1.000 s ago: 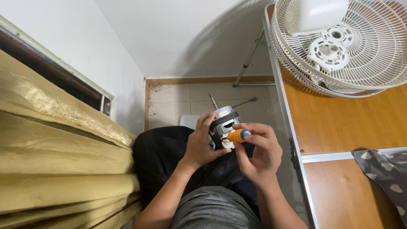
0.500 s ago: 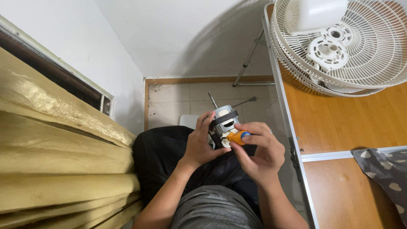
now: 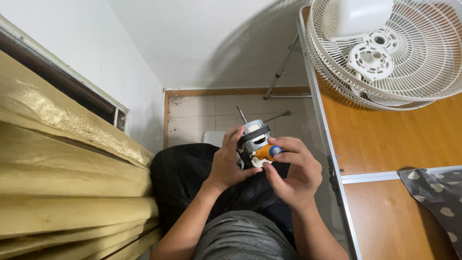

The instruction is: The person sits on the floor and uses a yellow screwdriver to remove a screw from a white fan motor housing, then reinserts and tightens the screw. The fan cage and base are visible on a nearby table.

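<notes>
Up and to the right of both hands, well apart from them, two white plastic fan grilles [image 3: 409, 62] lie stacked on the orange wooden table [image 3: 385, 139], whose metal edge runs just beside the right hand. To the left of the hands hangs a gold, shiny curtain [image 3: 62, 173]. Beneath the hands lie the person's dark trousers [image 3: 187, 178], and beyond them a pale tiled floor [image 3: 202, 115].

Between the two hands sits the small grey metal fan motor with a black band and white end cap [image 3: 252, 137]. Its thin steel shaft [image 3: 240, 114] points up and away from the person, so the motor's long axis runs from the palms towards the floor. The left hand [image 3: 228, 161] is closed around the motor's left side, fingers curled over its top. The right hand [image 3: 293, 173] grips a short orange-handled screwdriver with a blue cap [image 3: 266, 152], held crosswise against the motor's right flank, touching it; thumb and forefinger pinch the handle. Both hands are equally close to the motor.
</notes>
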{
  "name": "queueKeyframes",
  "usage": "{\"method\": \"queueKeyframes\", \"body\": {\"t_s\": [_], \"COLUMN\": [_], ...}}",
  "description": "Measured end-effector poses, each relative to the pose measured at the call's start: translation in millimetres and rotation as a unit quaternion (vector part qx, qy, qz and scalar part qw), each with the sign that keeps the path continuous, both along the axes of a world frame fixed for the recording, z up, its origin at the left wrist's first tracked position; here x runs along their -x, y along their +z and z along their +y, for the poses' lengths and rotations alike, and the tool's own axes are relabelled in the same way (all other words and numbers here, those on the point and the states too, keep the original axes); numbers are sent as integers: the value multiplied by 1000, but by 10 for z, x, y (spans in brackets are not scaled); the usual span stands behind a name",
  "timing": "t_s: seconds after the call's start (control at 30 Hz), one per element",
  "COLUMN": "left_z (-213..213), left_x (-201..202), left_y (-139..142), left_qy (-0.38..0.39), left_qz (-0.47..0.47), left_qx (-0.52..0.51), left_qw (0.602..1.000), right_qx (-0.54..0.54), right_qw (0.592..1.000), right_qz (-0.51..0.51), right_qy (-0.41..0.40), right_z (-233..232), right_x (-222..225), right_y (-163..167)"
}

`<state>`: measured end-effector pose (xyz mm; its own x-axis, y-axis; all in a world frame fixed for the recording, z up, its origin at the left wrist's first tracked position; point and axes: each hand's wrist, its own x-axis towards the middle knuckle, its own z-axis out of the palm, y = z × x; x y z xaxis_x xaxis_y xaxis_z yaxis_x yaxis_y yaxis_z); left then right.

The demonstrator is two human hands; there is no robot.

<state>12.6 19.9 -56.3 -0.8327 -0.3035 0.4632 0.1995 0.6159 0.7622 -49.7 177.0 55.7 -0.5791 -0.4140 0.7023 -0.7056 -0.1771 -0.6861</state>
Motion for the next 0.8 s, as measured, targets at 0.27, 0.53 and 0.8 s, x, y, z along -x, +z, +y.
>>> {"method": "queueKeyframes", "body": {"t_s": [0.27,0.53,0.8], "left_z": [-15,-25,-61], "left_x": [-6,41,50], "left_y": [34,118,222], "left_qy": [3,0,-4], "left_qz": [6,7,3], "left_qx": [0,-2,-4], "left_qw": [1000,1000,1000], "right_qx": [13,-39,-51], "right_qw": [999,998,995], "right_qz": [-33,30,25], "right_qy": [2,-47,-82], "right_z": [-11,-34,-17], "right_x": [-13,17,-3], "right_y": [-39,87,81]}}
